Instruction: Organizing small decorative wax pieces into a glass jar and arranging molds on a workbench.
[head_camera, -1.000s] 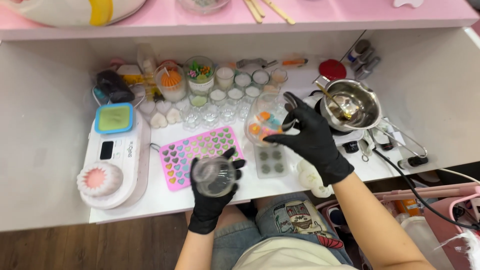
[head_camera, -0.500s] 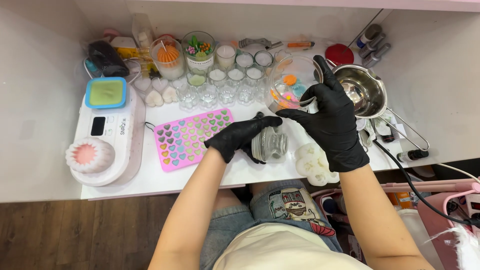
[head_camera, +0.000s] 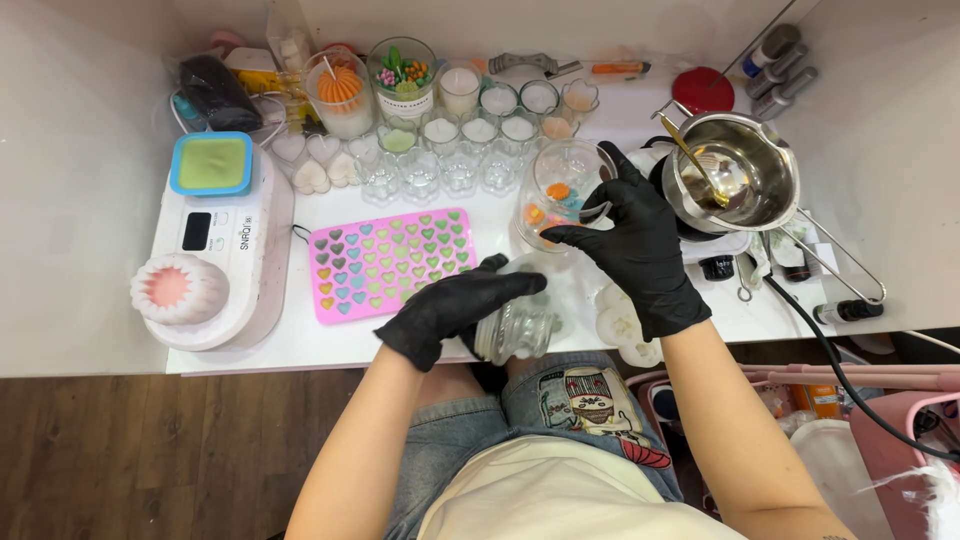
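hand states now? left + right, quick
Left hand: closed around a small ribbed glass jar at the table edge.
Right hand: curled fingers gripping the rim of a clear glass bowl.

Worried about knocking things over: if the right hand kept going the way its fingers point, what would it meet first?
The right hand points up and left, fingers already at the clear glass bowl of coloured pieces. That bowl comes first, though depth is uncertain.

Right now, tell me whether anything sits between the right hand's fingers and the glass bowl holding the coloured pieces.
Nothing visible does. The right hand is already at the glass bowl, its gloved fingers curled against the bowl's near right rim. The left hand is apart from it, gripping a small ribbed glass jar at the table's front edge.
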